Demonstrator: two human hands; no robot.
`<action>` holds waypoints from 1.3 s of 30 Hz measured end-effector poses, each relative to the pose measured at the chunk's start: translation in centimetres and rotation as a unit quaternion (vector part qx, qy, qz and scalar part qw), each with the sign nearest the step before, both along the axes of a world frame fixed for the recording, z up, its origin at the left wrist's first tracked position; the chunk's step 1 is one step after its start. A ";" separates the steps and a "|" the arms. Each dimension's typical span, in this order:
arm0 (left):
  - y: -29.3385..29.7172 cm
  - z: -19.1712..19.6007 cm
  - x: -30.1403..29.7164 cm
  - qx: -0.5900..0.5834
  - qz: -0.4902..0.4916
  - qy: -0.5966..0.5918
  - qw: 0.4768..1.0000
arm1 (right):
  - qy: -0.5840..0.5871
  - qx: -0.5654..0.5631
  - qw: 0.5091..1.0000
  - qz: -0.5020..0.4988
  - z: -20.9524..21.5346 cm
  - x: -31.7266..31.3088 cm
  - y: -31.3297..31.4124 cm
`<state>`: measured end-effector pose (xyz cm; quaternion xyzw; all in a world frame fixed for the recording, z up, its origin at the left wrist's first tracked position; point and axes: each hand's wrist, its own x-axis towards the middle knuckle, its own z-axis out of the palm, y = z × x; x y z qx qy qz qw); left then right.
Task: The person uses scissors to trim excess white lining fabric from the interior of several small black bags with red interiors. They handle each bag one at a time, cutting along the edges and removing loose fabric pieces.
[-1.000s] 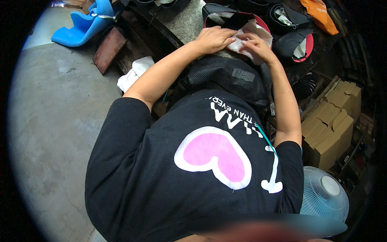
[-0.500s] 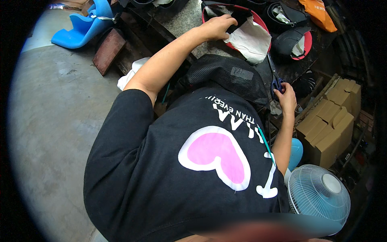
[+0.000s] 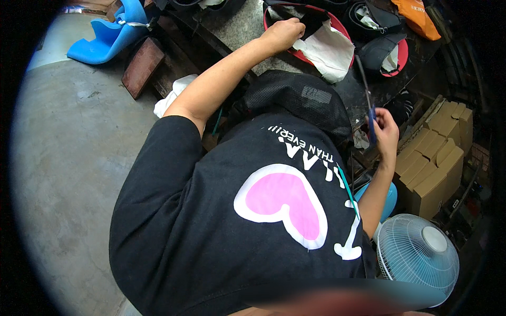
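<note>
A black, cap-like piece with a red rim (image 3: 345,29) lies at the top of the head view, with white lining (image 3: 329,52) spilling over its near side. My left hand (image 3: 285,35) is closed at the left part of that rim, fingertips tucked down and partly hidden. To the right, my right hand (image 3: 385,129) grips scissors by their blue handles (image 3: 372,125). The scissors' blades (image 3: 363,76) point away from me, past the right side of the lining. They look close together, seen nearly edge-on.
More black pieces, one with a red edge (image 3: 402,56), lie to the right near an orange bag (image 3: 419,18). Cardboard boxes (image 3: 432,168) and a fan (image 3: 419,258) stand at my right. A black mesh item (image 3: 295,100) covers my lap. Blue foam (image 3: 108,39) sits far left.
My right hand has moved slightly right with the scissors, which have turned and come away from the lining. My left hand's fingers have curled in at the rim.
</note>
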<state>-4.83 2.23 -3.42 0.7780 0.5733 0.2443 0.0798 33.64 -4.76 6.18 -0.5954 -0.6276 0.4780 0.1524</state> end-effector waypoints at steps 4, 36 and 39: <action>0.1 -0.3 0.0 -0.004 0.010 -0.005 1.000 | -0.300 0.192 0.924 0.139 0.9 -6.7 2.9; 0.4 -0.2 0.2 -0.013 0.043 -0.012 0.999 | -0.314 0.209 0.903 0.206 -1.9 -13.3 5.7; 0.3 -0.4 0.3 0.000 0.052 -0.025 0.998 | -0.306 0.192 0.910 0.205 -2.6 -12.7 5.6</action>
